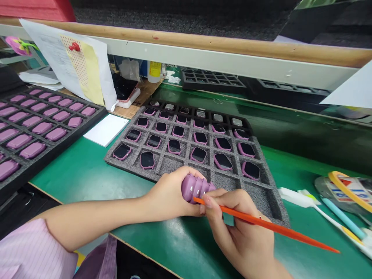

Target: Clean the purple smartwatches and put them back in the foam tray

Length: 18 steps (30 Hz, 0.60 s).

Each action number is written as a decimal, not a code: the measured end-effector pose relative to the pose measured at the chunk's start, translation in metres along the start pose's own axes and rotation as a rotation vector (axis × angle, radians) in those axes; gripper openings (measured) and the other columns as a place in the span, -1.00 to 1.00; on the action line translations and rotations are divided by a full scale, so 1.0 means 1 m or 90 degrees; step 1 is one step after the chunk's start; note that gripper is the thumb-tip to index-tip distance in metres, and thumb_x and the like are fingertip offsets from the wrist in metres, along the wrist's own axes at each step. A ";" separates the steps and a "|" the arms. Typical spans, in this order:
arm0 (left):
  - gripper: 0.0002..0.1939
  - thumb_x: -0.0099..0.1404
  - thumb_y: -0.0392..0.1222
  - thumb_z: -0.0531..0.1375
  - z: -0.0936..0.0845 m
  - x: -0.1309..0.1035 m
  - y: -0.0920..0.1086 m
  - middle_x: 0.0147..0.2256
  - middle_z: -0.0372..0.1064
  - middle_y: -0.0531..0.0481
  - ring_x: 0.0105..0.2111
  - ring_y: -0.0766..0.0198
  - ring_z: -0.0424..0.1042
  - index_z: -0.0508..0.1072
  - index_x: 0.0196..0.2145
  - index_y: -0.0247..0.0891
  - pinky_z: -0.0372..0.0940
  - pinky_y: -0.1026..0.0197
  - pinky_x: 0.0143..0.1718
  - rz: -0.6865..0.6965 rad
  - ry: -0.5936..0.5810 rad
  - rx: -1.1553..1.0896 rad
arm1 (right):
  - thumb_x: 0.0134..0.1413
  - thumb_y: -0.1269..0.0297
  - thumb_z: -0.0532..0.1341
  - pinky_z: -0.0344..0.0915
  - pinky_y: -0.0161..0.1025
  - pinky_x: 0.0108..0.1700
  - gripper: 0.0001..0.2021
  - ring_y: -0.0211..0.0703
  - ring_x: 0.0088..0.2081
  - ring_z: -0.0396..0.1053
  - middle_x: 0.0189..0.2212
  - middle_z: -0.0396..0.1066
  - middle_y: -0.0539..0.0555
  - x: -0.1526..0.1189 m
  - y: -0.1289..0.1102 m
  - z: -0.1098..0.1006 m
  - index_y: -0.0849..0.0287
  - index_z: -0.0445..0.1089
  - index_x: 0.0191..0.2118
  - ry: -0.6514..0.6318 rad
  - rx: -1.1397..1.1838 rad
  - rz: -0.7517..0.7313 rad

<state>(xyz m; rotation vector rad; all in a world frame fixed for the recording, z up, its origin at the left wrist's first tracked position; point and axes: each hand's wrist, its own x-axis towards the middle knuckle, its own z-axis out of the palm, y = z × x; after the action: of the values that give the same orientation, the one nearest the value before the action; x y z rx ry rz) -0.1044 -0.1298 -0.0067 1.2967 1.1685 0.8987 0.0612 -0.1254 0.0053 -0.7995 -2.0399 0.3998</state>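
Observation:
A row of several purple watch cases [190, 186] pressed side by side sits in my left hand [171, 192], fingers wrapped round them. My right hand [241, 228] pinches a thin orange stick [279, 228], its tip touching or very near the side of the cases. Both hands are over the front edge of a grey foam tray [167, 166]. In its compartments lie purple-framed watches with dark screens, such as the watch [147, 159] at the near left. My fingers partly hide the held cases.
A second foam tray [100, 112] of purple cases stands at left. White paper pad [106, 130] lies between the trays. At right are a white-handled brush [296, 197], a labelled bottle [345, 192] and a yellow ring [348, 193]. A shelf edge [186, 46] crosses above the green table [95, 182].

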 end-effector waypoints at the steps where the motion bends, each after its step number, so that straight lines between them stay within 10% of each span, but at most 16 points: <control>1: -0.45 -0.04 -0.16 0.46 0.000 0.000 0.000 -0.13 0.50 -0.01 -0.16 0.12 0.49 0.41 -0.09 -0.17 0.35 0.10 -0.07 0.001 0.000 -0.001 | 0.30 0.38 0.15 0.41 -0.45 -0.42 -0.86 -0.33 -0.48 0.50 -0.49 0.42 -0.05 0.000 0.000 0.000 0.11 0.22 -0.33 0.003 -0.005 -0.008; 18: -0.43 -0.07 -0.13 0.48 0.000 -0.001 0.001 -0.14 0.50 0.00 -0.15 0.12 0.47 0.41 -0.10 -0.17 0.33 0.10 -0.05 -0.012 0.003 -0.016 | 0.26 0.44 0.15 0.36 -0.44 -0.51 -0.82 -0.33 -0.55 0.46 -0.53 0.41 -0.06 0.000 -0.002 -0.001 0.10 0.19 -0.36 0.003 -0.017 -0.024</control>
<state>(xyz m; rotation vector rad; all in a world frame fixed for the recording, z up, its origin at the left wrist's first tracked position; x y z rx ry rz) -0.1047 -0.1307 -0.0055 1.2627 1.1676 0.8999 0.0610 -0.1271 0.0072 -0.7764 -2.0567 0.3501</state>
